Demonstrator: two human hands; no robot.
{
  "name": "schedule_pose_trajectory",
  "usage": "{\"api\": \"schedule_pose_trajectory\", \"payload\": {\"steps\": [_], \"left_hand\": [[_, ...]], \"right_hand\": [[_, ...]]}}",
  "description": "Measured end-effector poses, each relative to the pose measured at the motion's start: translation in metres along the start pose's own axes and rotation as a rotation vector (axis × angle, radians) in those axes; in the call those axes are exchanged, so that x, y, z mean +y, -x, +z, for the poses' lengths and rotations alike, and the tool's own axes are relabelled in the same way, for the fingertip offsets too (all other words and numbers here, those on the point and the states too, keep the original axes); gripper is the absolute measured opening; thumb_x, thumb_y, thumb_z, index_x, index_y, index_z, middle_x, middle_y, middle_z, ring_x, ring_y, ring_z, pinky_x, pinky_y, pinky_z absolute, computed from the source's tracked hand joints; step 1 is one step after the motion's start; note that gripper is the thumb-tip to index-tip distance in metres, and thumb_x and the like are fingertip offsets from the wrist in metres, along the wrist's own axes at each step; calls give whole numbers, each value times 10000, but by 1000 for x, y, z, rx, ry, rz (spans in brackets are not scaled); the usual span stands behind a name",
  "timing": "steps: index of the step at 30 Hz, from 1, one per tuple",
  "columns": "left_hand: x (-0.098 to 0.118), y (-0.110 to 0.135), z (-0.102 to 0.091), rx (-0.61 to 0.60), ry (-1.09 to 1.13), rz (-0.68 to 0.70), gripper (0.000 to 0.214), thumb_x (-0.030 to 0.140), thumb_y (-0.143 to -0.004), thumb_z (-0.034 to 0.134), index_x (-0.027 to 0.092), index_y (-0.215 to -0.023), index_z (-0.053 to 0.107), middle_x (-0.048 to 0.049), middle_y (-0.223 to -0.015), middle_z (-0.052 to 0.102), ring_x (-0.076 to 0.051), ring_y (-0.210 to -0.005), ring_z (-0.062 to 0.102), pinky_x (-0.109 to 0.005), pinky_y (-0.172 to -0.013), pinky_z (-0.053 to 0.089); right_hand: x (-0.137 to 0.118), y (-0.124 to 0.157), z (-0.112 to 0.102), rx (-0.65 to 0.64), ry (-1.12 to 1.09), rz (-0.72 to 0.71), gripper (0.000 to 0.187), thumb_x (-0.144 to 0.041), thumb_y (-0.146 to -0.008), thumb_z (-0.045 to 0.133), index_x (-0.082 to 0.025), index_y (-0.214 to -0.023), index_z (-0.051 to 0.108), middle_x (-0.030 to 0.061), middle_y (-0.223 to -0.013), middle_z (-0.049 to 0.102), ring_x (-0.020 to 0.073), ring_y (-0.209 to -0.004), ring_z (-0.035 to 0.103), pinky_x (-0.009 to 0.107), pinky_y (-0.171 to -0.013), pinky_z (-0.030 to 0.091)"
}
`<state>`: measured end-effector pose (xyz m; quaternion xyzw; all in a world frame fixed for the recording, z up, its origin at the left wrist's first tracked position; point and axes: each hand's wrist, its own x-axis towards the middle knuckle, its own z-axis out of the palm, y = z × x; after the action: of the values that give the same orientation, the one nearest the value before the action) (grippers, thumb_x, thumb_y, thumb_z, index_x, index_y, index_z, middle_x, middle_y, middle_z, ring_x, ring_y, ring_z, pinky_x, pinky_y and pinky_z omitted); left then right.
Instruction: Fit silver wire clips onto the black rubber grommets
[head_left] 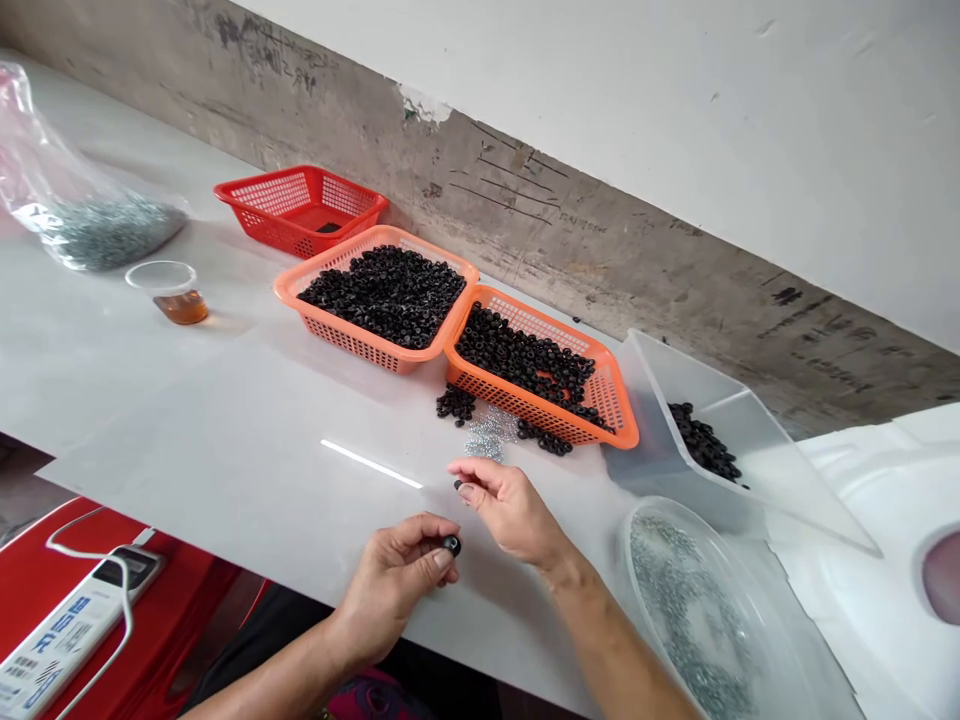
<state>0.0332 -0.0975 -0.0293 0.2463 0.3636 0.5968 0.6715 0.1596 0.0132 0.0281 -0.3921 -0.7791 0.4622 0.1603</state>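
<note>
Near the table's front edge, my left hand pinches a small round black part with a hole between thumb and fingers. Just above and to its right, my right hand is closed with thumb against fingers on a small black piece, mostly covered by the fingertips. Past my right hand lies a small heap of shiny silvery metal bits. Loose black ring-shaped parts lie beside that heap, with more black rings under the orange basket's edge.
Two orange baskets hold black rings; a red basket stands behind. At right are a clear bin and a round tub of metal bits. Left are a cup of amber liquid, a plastic bag and a power strip.
</note>
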Motion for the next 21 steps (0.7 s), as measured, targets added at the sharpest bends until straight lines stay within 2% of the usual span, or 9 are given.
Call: {"api": "schedule_pose_trajectory", "payload": {"steps": [5, 8, 14, 21], "left_hand": [[3, -3, 3, 31, 3, 3, 203, 250, -751, 667, 135, -919, 667, -52, -714, 663, -137, -662, 569, -247, -623, 421], [1, -3, 4, 31, 17, 2, 201, 229, -757, 662, 128, -930, 662, -62, -719, 679, -131, -649, 576, -244, -616, 426], [-3, -1, 3, 58, 4, 6, 214, 202, -754, 667, 148, -962, 662, -30, -681, 670, -111, -641, 573, -224, -623, 428], [0, -3, 6, 109, -18, 28, 199, 206, -731, 675, 150, -921, 652, -9, -699, 633, -103, -613, 563, -224, -601, 435]], "right_hand": [[9, 20, 8, 6, -409, 100, 174, -310, -813, 564, -162, -873, 631, -19, -634, 503, 91, -569, 434, 229, -545, 379], [15, 26, 12, -23, -538, 139, 200, -334, -798, 591, -147, -859, 626, -20, -615, 507, 78, -528, 414, 215, -496, 344], [12, 33, 11, -40, -512, 156, 159, -284, -798, 583, -143, -855, 628, -11, -645, 546, 81, -548, 470, 216, -522, 390], [-2, 36, 7, 47, -331, 145, 105, -234, -764, 570, -153, -812, 617, -10, -628, 559, 97, -567, 489, 218, -529, 402]]}}
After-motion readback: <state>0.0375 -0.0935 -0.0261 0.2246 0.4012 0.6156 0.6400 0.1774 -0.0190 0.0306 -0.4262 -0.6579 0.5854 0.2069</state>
